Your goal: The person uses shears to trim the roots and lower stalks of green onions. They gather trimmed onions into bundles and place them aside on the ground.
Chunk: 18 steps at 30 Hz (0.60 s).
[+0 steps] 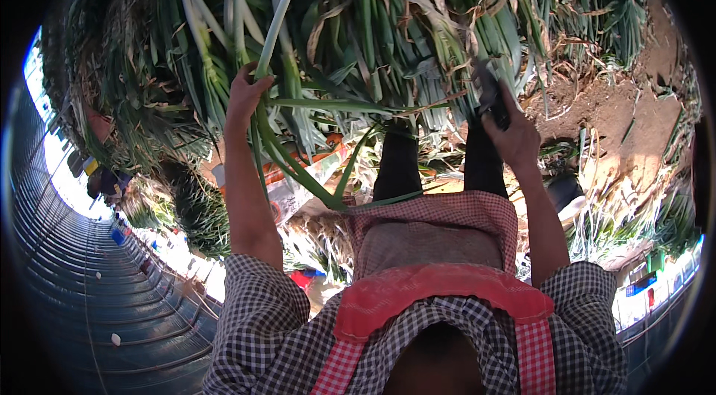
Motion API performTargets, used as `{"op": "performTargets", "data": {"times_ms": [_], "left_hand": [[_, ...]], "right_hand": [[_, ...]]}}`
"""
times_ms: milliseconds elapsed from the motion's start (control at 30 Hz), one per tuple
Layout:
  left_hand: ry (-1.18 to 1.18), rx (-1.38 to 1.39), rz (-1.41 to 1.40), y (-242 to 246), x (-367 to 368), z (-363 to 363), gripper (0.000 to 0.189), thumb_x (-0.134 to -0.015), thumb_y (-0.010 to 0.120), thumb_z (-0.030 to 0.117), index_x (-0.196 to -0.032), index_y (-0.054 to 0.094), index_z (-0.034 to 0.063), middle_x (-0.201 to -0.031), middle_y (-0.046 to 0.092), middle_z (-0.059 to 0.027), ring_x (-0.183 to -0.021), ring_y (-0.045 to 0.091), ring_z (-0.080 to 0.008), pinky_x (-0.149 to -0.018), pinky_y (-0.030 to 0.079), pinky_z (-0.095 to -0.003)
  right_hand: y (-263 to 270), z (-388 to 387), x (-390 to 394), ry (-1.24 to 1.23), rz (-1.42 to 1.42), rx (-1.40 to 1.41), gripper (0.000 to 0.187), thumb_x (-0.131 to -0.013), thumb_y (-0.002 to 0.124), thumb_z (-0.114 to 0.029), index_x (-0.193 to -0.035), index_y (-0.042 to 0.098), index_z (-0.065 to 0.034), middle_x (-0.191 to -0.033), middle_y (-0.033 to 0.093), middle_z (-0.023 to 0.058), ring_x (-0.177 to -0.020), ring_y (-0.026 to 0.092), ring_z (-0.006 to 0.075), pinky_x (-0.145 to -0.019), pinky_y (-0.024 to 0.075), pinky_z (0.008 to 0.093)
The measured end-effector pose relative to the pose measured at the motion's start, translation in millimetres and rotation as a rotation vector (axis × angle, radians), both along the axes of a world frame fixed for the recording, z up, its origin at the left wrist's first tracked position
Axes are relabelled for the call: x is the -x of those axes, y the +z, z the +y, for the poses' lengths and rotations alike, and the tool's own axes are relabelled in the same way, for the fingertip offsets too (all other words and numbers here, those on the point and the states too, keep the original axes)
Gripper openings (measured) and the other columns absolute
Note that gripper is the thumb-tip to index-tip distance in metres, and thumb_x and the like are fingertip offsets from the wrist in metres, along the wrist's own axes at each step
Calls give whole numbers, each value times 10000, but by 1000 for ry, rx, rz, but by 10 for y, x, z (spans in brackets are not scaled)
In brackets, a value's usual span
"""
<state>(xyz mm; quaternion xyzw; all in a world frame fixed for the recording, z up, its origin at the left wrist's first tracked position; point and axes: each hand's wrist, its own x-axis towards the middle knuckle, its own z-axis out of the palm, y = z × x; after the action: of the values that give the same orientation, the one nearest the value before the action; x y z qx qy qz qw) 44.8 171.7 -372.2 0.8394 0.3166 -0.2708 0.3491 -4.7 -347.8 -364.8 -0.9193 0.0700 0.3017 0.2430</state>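
A green onion (279,15) with a long pale stalk is in my left hand (248,94), its green leaves hanging down towards my apron (425,205). Around that hand lie more onion stalks, against a large heap of green onions (380,26) that fills the upper part of the view. My right hand (512,132) grips a dark tool (492,94), blurred, so its kind cannot be told. The tool's far end is close to the leaves on the right side of the heap.
Bare soil (632,121) with leaf scraps lies to the right. An orange and white printed sack (302,179) is on the ground by my legs. Another pile of onion leaves (201,210) stands at the left, near the ribbed wall of a plastic-covered tunnel (112,294).
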Motion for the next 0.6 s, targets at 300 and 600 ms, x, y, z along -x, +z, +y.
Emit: {"op": "performTargets", "data": {"times_ms": [300, 600], "left_hand": [[-77, 284, -220, -1346, 319, -2612, 298, -816, 679, 105, -1094, 647, 3, -901, 691, -101, -761, 642, -142, -688, 524, -295], [309, -38, -233, -2074, 203, -3823, 418, -823, 644, 98, -1216, 551, -10, -1083, 605, -196, -1004, 595, -331, -884, 467, -408]], "right_hand": [[-611, -706, -27, 305, -44, 106, 831, -734, 755, -368, -1454, 345, -417, -759, 555, 100, -724, 612, 279, -636, 508, 409], [-1171, -363, -881, 490, -85, 48, 741, -790, 704, -373, -1438, 350, -434, -792, 604, 99, -769, 659, 287, -672, 538, 413]]}}
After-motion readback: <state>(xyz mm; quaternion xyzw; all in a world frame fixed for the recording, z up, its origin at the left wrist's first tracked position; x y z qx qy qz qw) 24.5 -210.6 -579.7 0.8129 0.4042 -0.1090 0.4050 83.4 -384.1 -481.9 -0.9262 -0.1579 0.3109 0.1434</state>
